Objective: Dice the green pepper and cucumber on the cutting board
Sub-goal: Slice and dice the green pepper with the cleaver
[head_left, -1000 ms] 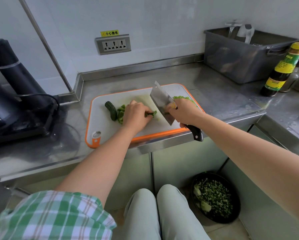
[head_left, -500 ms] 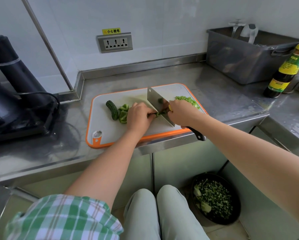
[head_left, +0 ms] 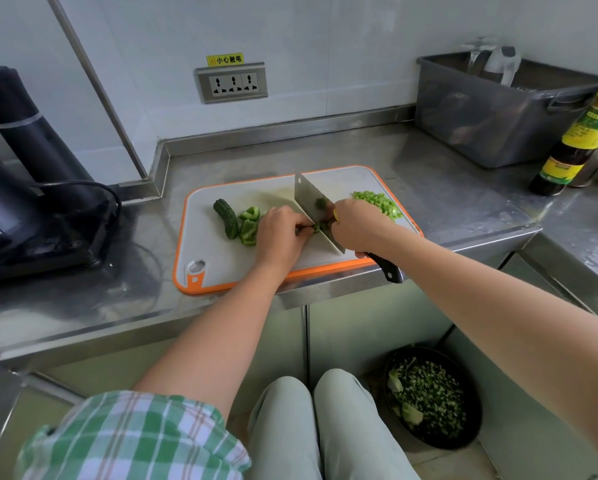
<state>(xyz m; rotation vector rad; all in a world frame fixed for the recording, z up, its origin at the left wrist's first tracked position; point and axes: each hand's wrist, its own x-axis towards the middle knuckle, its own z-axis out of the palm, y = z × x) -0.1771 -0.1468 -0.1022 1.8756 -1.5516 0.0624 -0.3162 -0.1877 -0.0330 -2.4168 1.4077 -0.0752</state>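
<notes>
Cutting board (head_left: 221,265): pepper strip (head_left: 316,227) beneath left hand (head_left: 280,233)

- Single view from a camera worn on the person's head, facing forward and steeply down across a steel counter (head_left: 446,188) toward the white wall (head_left: 325,46).
- Close range: the left forearm (head_left: 221,337) enters from the lower left and the right forearm (head_left: 481,292) from the right edge, converging on the cutting board (head_left: 221,265) just above frame centre.
- Wide-angle field: coverage runs from the wall socket (head_left: 231,83) at upper centre down to the person's knees (head_left: 339,393) and a floor bowl (head_left: 470,393) along the bottom.
</notes>
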